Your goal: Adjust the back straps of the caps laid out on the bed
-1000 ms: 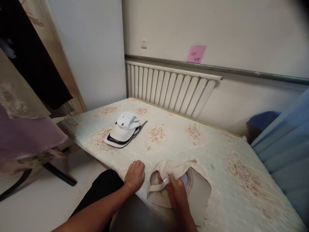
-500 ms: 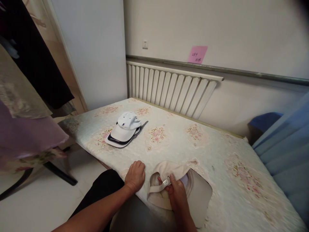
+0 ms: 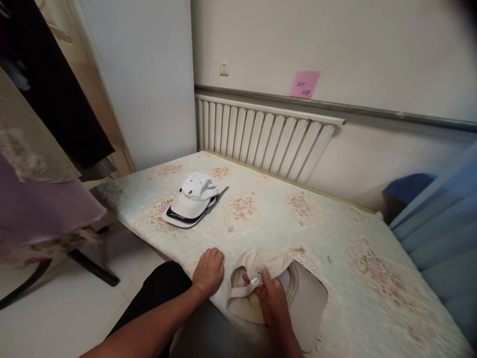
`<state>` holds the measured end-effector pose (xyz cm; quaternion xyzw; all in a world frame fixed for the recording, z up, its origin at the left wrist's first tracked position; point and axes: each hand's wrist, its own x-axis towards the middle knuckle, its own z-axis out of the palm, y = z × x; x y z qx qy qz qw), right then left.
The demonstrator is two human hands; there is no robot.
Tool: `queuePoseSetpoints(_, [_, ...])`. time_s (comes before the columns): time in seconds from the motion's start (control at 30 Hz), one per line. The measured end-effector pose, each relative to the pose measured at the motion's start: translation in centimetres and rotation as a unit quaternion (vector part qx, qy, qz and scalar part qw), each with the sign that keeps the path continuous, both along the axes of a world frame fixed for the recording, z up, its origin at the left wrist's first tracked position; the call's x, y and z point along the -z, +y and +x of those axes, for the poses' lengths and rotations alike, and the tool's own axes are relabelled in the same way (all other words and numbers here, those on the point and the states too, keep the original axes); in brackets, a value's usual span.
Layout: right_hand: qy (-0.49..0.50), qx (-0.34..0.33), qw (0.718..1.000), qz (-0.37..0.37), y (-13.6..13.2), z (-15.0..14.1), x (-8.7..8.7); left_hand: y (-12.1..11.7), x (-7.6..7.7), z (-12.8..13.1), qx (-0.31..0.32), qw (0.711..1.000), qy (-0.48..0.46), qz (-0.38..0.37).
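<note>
A beige baseball cap (image 3: 307, 303) lies on its side near the front edge of the bed, its brim to the right and its inside and rear opening towards me. My right hand (image 3: 274, 296) pinches the cap's back strap by the metal buckle, thumb on top and a fingertip showing behind the strap. My left hand (image 3: 209, 271) rests on the bed edge just left of the cap, fingers curled in and closed, with nothing seen in them. Farther back sit stacked caps (image 3: 197, 191), a white one with a small dark logo on top and dark-trimmed brims beneath.
The bed (image 3: 268, 214) has a pale floral cover. Behind it are a white radiator (image 3: 261, 132) and a wall with a pink note (image 3: 305, 84). Clothes (image 3: 48, 199) hang over a chair at left. A blue curtain (image 3: 443, 223) hangs at right.
</note>
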<state>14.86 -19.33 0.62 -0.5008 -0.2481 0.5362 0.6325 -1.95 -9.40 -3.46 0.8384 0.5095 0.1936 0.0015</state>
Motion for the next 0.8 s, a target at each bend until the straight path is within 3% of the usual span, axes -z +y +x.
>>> queuePoseSetpoints(0.37, [-0.007,-0.006,1.000,0.006,0.07,0.04,0.52,-0.02,-0.05,-0.01,0.000,1.000,0.003,-0.003])
queuePoseSetpoints(0.8, [-0.067,-0.011,0.998,-0.011,-0.05,-0.05,-0.05,-0.07,-0.22,-0.01,0.000,1.000,0.002,-0.003])
